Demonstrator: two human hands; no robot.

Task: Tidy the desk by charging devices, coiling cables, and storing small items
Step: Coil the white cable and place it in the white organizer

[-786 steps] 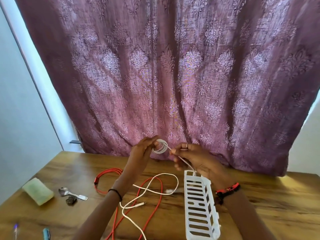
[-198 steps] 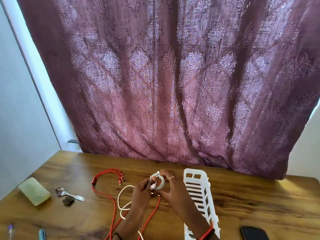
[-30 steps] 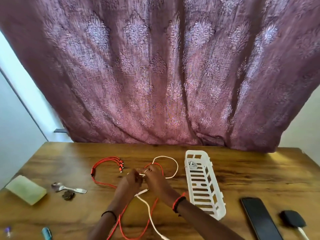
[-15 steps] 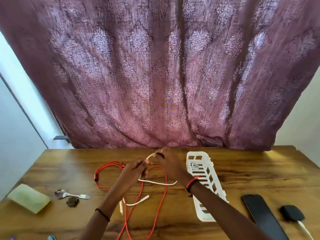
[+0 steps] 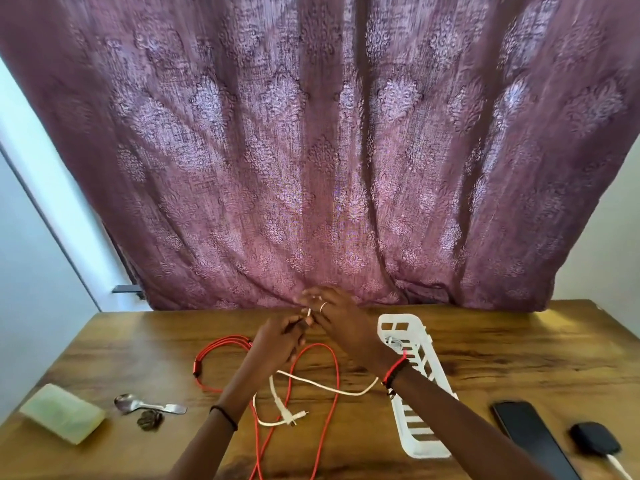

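Cables first: two loose ones are lying on the desk (image 5: pixel 519 351), one white cable (image 5: pixel 323 387) and one red cable (image 5: pixel 196 368), crossing each other right in front of you. You're holding one end of the white cable up off the desk, back near the curtain (image 5: pixel 311 150), with both hands meeting on it. Your left hand (image 5: pixel 278 339) is pinching it from below with curled fingers. Your right hand (image 5: pixel 334 315), wearing one ring (image 5: pixel 322 306), is closing round it from above. It's blurry there, so I can't tell the exact grip.

The rest of the white cable is trailing over the red one, with its other plug lying just right of your left forearm. A third cable, one small white coil (image 5: pixel 393 341), is sitting in the far end of the one basket (image 5: pixel 403 320), beside your right wrist.

Off to the right, one phone (image 5: pixel 530 438) and one black charger (image 5: pixel 595 443) are lying side by side. On the left you're looking at one spoon (image 5: pixel 145 405), one dark lump (image 5: pixel 149 419) just beside it, and one green block (image 5: pixel 62 414).
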